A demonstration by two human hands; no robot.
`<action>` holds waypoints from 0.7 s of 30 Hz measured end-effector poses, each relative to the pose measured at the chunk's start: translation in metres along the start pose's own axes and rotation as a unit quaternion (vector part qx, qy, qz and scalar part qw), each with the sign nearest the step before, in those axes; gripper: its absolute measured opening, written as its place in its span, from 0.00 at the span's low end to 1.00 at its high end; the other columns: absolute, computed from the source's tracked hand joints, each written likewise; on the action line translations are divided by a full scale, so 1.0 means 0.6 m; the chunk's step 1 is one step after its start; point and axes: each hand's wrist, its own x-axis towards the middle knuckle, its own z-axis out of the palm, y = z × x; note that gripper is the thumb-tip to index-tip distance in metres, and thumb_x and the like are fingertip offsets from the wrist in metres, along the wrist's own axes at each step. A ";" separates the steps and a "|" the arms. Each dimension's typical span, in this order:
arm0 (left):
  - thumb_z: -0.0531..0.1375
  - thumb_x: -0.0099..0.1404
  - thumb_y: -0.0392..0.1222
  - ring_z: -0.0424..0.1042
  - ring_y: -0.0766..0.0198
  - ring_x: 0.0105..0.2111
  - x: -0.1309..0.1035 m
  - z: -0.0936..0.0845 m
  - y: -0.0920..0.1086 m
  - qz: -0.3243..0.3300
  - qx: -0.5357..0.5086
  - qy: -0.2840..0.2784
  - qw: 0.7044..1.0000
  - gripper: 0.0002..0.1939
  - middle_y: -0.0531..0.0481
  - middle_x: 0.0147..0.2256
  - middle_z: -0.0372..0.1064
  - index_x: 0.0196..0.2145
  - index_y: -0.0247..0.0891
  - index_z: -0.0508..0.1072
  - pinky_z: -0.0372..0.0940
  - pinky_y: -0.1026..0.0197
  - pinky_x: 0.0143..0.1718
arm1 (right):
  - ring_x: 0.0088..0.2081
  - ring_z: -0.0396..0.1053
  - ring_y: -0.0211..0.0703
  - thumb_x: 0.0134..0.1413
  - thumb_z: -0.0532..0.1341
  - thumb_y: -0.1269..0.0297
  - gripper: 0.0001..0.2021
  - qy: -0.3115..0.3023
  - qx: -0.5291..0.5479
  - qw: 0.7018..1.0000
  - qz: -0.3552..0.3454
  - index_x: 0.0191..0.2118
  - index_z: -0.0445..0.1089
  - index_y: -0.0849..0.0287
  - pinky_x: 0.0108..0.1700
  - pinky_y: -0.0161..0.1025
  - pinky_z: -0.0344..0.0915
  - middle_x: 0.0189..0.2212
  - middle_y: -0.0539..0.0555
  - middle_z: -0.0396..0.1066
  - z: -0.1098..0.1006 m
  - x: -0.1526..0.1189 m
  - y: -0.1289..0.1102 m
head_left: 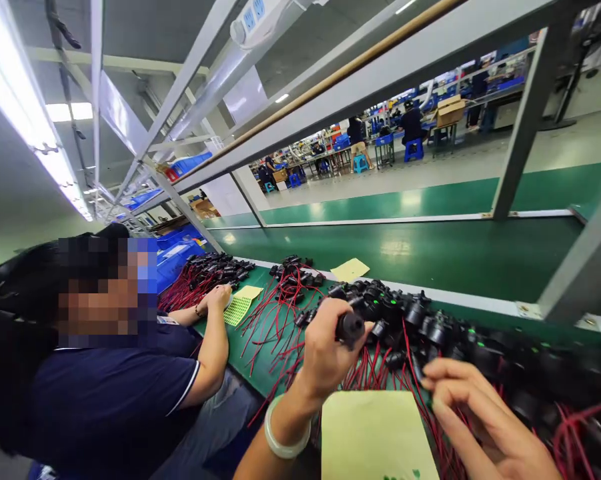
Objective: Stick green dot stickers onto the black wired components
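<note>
My left hand (327,350), with a pale bracelet at the wrist, is wrapped around a black cylindrical part (351,327) whose round end faces me. To the right, my right hand (490,420) has its thumb and forefinger drawn close together; whatever lies between the tips is too small to make out. A yellow sheet (377,433) lies below and between both hands, with a few green marks at its lower edge. Beyond them is a long heap of black parts (435,327) with red wires (363,370); several carry small green dots.
At my left sits a co-worker (115,393), hands near a yellow sheet of green dots (239,310). More black parts (290,277) lie on the green bench (253,337). A yellow paper (350,269) lies near the white ledge. A metal post (583,260) rises at right.
</note>
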 end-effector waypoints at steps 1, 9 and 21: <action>0.64 0.61 0.37 0.69 0.67 0.31 -0.019 0.009 0.017 -0.008 -0.005 0.004 1.000 0.08 0.53 0.32 0.69 0.36 0.39 0.67 0.66 0.65 0.34 | 0.44 0.71 0.39 0.62 0.56 0.62 0.06 -0.003 -0.004 1.000 0.007 0.33 0.65 0.54 0.42 0.28 0.68 0.42 0.53 0.69 -0.002 0.006 -0.016; 0.60 0.62 0.37 0.67 0.67 0.28 -0.090 0.039 0.071 -0.241 -0.133 -0.052 0.960 0.13 0.54 0.31 0.65 0.43 0.41 0.61 0.65 0.66 0.29 | 0.45 0.69 0.37 0.62 0.56 0.67 0.05 -0.006 0.024 1.000 0.006 0.34 0.65 0.53 0.45 0.30 0.67 0.42 0.52 0.67 0.011 0.012 -0.079; 0.62 0.55 0.27 0.76 0.59 0.42 -0.116 0.029 0.066 -0.185 -0.090 -0.057 0.977 0.23 0.47 0.43 0.77 0.48 0.40 0.71 0.71 0.57 0.45 | 0.43 0.69 0.40 0.62 0.56 0.65 0.06 -0.019 0.018 0.999 0.023 0.32 0.66 0.54 0.44 0.34 0.68 0.40 0.53 0.67 0.012 0.015 -0.074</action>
